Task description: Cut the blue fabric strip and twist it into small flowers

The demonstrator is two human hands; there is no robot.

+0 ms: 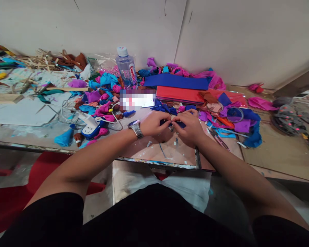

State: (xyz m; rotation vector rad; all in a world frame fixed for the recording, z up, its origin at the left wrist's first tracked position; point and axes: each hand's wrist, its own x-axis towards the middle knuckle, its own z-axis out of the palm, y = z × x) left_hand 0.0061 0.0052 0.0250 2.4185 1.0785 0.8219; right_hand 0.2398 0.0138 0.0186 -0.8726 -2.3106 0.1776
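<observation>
My left hand point(152, 124), with a metal watch point(136, 129) at its wrist, is closed in a pinch above the front of the table. Facing it, my right hand point(192, 126) pinches too, and the fingertips of both almost meet. Between them shows a small dark blue piece of paper point(179, 124), mostly hidden by the fingers. Just behind the hands lie crumpled blue paper point(162, 107) and a phone point(146, 103). Right of my right hand are a roll of tape point(235, 115), purple paper scraps point(242, 125) and a cutter-like tool point(221, 141).
A water bottle point(126, 68) stands behind the phone. Red sheets point(180, 93) and a blue sheet point(176, 81) lie near the wall. To the left are a power strip point(91, 129), pliers point(43, 97) and wood sticks point(45, 60). Cardboard point(275, 151) covers the right side.
</observation>
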